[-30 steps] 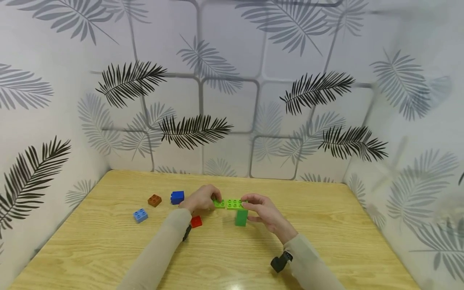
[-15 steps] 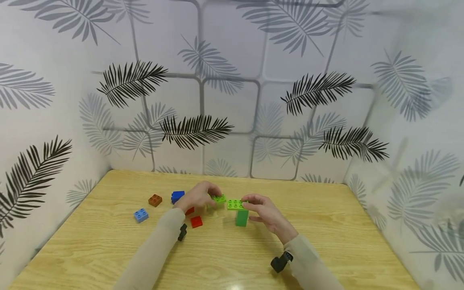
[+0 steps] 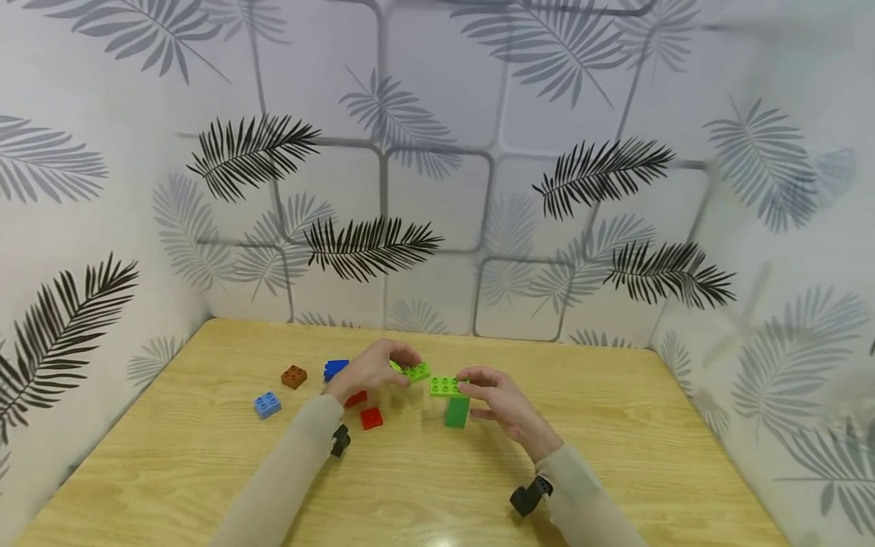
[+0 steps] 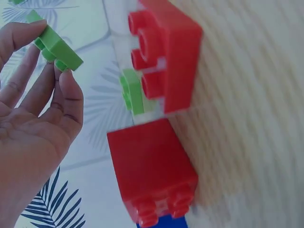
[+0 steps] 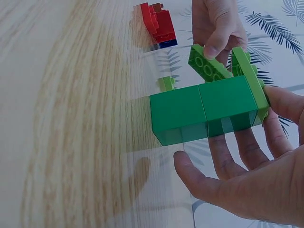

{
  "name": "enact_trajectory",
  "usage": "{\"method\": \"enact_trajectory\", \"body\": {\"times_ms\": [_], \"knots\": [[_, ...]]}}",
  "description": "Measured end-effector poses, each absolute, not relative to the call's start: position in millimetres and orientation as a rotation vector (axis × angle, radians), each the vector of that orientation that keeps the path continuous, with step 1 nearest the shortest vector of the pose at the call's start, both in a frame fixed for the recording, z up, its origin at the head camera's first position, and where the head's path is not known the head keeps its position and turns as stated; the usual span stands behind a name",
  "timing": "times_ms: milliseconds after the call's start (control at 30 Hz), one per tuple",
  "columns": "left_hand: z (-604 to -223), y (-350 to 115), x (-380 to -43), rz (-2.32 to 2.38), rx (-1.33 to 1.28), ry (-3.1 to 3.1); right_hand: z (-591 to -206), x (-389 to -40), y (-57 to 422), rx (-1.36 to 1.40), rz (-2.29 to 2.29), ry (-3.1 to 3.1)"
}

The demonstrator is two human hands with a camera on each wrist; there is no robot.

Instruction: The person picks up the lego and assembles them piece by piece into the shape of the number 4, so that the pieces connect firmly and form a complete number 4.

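My left hand [image 3: 372, 370] pinches a thin lime-green toy brick [image 4: 59, 47] between thumb and fingertips, tilted, above the table. To its right stands an upright stack of two dark green blocks [image 5: 204, 111], one on the other. A lime-green studded plate [image 3: 446, 387] caps the stack and sticks out to the left. My right hand [image 3: 502, 399] holds this stack from the right, its upper fingers at the plate and others behind the blocks. In the right wrist view the held brick [image 5: 206, 64] hangs just beside the plate.
Near my left hand lie a red block [image 4: 152, 164], a red studded brick [image 3: 371, 418], a blue block [image 3: 336, 369] and a small lime brick [image 4: 134, 92]. Farther left are a brown brick [image 3: 294, 376] and a light blue brick [image 3: 267, 404]. A patterned wall backs the wooden table [image 3: 410, 486].
My left hand has drawn back slightly to the left and up with the lime brick, which was level beside the plate and now tilts. My right hand and the stack have stayed put.
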State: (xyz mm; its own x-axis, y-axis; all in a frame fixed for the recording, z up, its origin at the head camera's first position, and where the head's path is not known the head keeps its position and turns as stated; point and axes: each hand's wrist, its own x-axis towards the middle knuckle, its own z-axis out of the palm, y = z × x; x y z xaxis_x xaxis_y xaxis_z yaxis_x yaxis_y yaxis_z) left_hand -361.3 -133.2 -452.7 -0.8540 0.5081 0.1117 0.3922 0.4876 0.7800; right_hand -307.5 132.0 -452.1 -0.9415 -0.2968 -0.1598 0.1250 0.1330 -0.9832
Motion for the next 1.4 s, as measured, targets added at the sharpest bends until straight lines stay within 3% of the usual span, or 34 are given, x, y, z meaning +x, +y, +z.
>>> {"method": "enact_trajectory", "body": {"times_ms": [433,1400], "knots": [[-448,-120,-340,1.668,0.77,2.241,-454,-308,133,-0.187,-1.895,2.066],[-454,-91,-322,1.597,0.816,2.442,-456,-307,134,-0.208,-1.902,2.075]]}}
